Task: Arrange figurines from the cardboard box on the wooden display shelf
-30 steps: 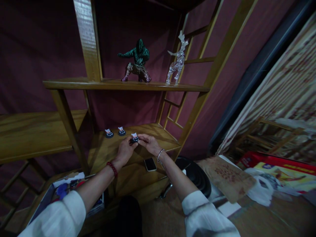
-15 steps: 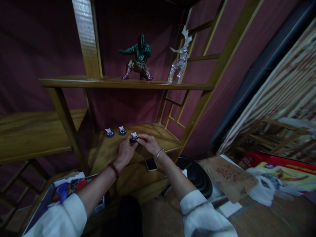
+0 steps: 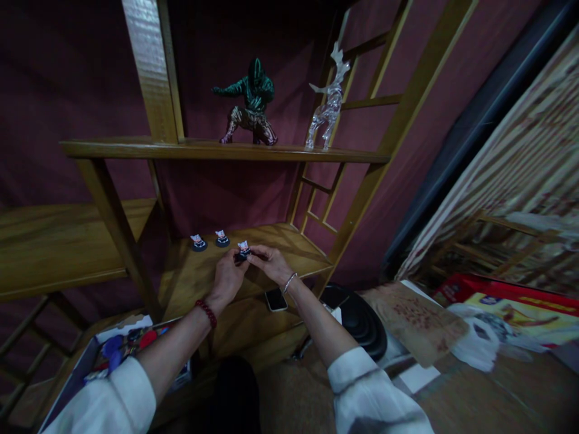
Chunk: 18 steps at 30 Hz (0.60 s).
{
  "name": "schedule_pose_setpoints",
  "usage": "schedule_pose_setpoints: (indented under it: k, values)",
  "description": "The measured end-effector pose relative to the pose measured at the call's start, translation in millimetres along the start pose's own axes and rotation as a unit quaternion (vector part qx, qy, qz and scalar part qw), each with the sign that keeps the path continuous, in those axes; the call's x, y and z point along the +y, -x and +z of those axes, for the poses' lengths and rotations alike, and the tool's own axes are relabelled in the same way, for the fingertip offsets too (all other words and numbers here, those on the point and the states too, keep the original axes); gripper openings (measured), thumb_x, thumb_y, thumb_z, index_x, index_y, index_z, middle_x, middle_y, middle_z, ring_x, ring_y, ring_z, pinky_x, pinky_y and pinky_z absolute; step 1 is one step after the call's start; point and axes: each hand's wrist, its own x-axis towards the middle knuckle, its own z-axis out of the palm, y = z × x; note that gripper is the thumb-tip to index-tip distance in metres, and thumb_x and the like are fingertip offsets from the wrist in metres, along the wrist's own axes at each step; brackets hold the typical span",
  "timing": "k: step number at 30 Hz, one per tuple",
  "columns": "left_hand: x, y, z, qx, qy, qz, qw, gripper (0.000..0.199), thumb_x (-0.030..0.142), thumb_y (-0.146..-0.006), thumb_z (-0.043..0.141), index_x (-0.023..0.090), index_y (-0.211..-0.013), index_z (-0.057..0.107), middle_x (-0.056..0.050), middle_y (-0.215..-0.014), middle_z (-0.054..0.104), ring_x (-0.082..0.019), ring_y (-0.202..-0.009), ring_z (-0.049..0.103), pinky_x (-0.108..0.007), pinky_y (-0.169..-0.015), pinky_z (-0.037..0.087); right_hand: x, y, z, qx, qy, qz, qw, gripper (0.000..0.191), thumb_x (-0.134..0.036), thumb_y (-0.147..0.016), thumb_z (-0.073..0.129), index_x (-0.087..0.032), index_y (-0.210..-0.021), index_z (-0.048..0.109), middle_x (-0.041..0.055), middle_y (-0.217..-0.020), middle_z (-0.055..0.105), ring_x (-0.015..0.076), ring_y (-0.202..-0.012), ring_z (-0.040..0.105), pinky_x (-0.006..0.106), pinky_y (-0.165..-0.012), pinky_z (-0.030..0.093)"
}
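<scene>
Both my hands hold one small cat-like figurine with a white head and a dark round base, just over the lower wooden shelf. My left hand pinches the base from the left, a red bead bracelet on its wrist. From the right, my right hand grips the same figurine between thumb and fingers; a silver bracelet circles that wrist. Two matching figurines stand farther back on this shelf: a left one and a right one.
A phone lies below the right wrist. On the upper shelf stand a green crouching statue and a clear deer. A box of colourful items sits lower left. A plastic bag and a red box are at right.
The view has shifted slightly, so everything sits a little farther left. Both hands keep hold of the figurine, with hardly any change in their grip.
</scene>
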Motion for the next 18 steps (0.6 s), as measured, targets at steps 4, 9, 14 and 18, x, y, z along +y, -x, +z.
schedule_pose_setpoints:
  k: [4,9,14,18]
  values:
    - [-1.1,-0.7,0.5,-0.023,-0.005,0.014,1.0,0.027,0.014,-0.068,0.061,0.014,-0.094,0.054,-0.01,-0.095,0.064,-0.016,-0.083,0.062,-0.03,-0.077,0.048,2.1,0.8,-1.0,-0.015,-0.015,0.0,1.0,0.036,-0.033,-0.067,0.065,-0.023,-0.101,0.061,0.0009,-0.103,0.064,0.017,-0.097,0.057,0.035,-0.094,0.04]
    - [-3.6,-1.5,1.4,-0.038,0.014,0.009,0.999,0.03,0.008,-0.068,0.057,0.014,-0.097,0.052,-0.01,-0.098,0.064,-0.016,-0.086,0.062,-0.03,-0.079,0.048,3.8,0.2,-4.2,-0.04,-0.025,-0.003,0.999,0.037,-0.031,-0.067,0.065,-0.022,-0.102,0.061,0.0016,-0.103,0.064,0.0182,-0.098,0.057,0.037,-0.095,0.039]
    - [-9.2,-3.5,1.7,-0.046,0.012,0.029,0.998,0.037,0.006,-0.068,0.054,0.016,-0.104,0.051,-0.008,-0.102,0.063,-0.016,-0.091,0.061,-0.03,-0.083,0.046,5.0,-0.9,-4.9,-0.054,-0.042,-0.006,0.998,0.038,-0.029,-0.066,0.065,-0.021,-0.103,0.06,0.0017,-0.104,0.063,0.0178,-0.099,0.056,0.036,-0.095,0.038]
    - [-10.6,-4.3,1.5,-0.047,-0.006,0.031,0.998,0.038,0.006,-0.069,0.05,0.017,-0.105,0.052,-0.008,-0.1,0.064,-0.016,-0.091,0.06,-0.03,-0.084,0.045,7.9,-2.2,-4.9,-0.048,-0.047,0.002,0.998,0.037,-0.026,-0.064,0.066,-0.021,-0.101,0.06,0.0019,-0.101,0.064,0.0171,-0.095,0.058,0.035,-0.092,0.041]
